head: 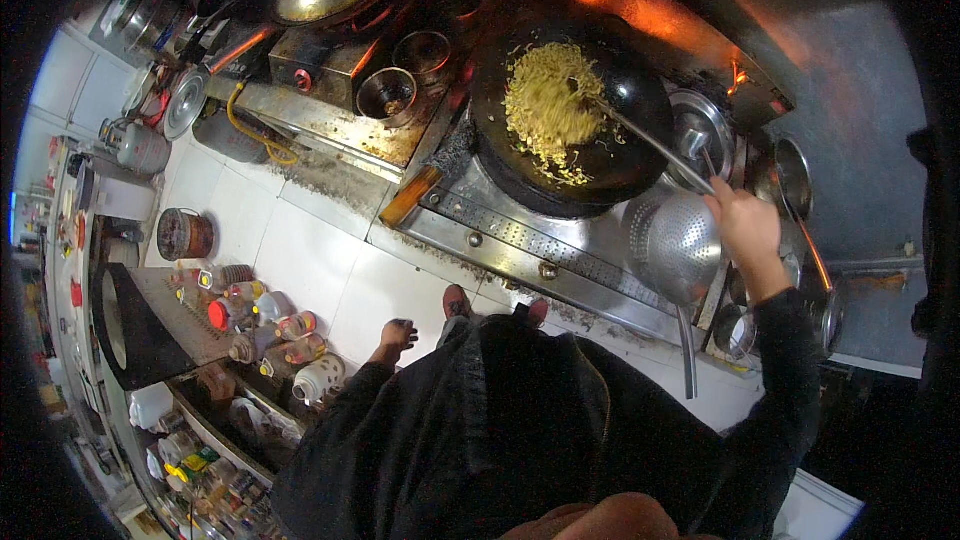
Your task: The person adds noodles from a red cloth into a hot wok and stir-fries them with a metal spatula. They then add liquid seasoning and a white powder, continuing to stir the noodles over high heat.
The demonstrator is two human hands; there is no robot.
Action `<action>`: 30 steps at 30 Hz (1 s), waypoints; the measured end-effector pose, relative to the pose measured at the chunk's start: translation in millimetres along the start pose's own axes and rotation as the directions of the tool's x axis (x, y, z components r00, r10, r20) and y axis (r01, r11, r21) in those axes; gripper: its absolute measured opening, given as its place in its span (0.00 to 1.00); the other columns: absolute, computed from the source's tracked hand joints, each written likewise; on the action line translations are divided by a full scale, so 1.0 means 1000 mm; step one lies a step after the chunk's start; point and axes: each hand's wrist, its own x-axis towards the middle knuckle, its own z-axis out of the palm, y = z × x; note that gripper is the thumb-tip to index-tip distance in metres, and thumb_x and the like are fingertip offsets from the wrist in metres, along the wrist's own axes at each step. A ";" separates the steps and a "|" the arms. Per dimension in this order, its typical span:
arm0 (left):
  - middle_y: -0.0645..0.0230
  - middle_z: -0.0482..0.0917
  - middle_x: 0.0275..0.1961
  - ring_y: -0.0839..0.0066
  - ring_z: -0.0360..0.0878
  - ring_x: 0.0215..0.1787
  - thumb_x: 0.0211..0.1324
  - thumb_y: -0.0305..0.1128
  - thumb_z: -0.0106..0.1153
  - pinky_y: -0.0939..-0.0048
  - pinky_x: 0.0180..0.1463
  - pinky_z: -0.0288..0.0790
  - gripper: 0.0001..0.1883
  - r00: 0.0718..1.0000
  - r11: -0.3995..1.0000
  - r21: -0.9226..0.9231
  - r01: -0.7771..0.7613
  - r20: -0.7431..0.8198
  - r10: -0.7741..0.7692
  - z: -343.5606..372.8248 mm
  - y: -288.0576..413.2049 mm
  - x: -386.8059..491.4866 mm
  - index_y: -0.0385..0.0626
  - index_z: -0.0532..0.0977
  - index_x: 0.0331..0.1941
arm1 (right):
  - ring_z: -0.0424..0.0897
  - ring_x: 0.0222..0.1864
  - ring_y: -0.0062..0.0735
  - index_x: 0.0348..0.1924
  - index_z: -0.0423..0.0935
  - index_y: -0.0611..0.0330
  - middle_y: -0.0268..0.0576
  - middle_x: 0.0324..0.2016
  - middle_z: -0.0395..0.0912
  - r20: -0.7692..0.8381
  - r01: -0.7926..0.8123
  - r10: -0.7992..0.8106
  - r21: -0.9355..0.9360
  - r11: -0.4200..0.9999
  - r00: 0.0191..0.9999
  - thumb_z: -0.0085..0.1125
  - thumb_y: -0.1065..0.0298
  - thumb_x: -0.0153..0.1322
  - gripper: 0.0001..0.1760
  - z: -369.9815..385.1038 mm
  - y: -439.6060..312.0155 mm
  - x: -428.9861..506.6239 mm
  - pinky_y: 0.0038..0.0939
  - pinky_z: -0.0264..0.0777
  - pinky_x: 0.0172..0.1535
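My right hand grips the handle of a metal wok ladle, whose head is hidden in a heap of yellowish, finely cut food. Part of the food is blurred. It lies in a large black wok on the steel stove. To the left of my body hangs my left hand, over the floor and away from the stove, its fingers curled; whether they hold anything cannot be told. Below my right hand's side of the wok rests a perforated metal strainer.
A brush with a wooden handle lies left of the wok. Two small pots stand beside another burner. Metal bowls sit to the right. Plastic bottles and a dirty bucket stand to the left.
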 end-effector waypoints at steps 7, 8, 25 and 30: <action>0.61 0.82 0.34 0.70 0.80 0.28 0.64 0.40 0.50 0.71 0.27 0.72 0.16 0.998 0.997 0.038 -0.070 0.009 0.069 0.022 0.039 -0.010 0.37 0.74 0.42 | 0.82 0.36 0.52 0.45 0.81 0.51 0.53 0.34 0.82 0.084 -0.175 0.168 0.091 0.980 0.982 0.57 0.50 0.68 0.19 -0.014 0.056 0.007 0.46 0.75 0.40; 0.61 0.82 0.34 0.70 0.80 0.28 0.64 0.40 0.49 0.71 0.26 0.72 0.16 0.997 0.996 0.054 -0.074 0.010 0.073 0.020 0.037 -0.010 0.37 0.74 0.42 | 0.81 0.40 0.53 0.45 0.82 0.53 0.55 0.35 0.81 0.120 -0.219 0.206 0.107 0.970 0.971 0.57 0.50 0.69 0.19 -0.003 0.064 0.016 0.46 0.74 0.44; 0.64 0.79 0.29 0.71 0.76 0.24 0.63 0.33 0.46 0.68 0.25 0.68 0.10 0.918 0.773 0.497 -0.396 0.241 0.316 -0.013 -0.011 -0.014 0.42 0.72 0.29 | 0.82 0.36 0.53 0.43 0.78 0.57 0.55 0.31 0.82 -0.002 -0.151 0.151 0.048 0.987 0.989 0.49 0.56 0.73 0.16 0.013 -0.010 0.073 0.49 0.75 0.39; 0.62 0.82 0.37 0.69 0.81 0.32 0.64 0.39 0.46 0.67 0.30 0.72 0.14 1.000 0.999 0.050 -0.013 0.024 0.012 0.005 0.011 0.001 0.40 0.73 0.40 | 0.81 0.39 0.56 0.52 0.70 0.61 0.58 0.35 0.79 0.140 -0.090 0.076 0.092 0.992 0.987 0.48 0.69 0.69 0.18 0.028 -0.081 0.078 0.48 0.76 0.42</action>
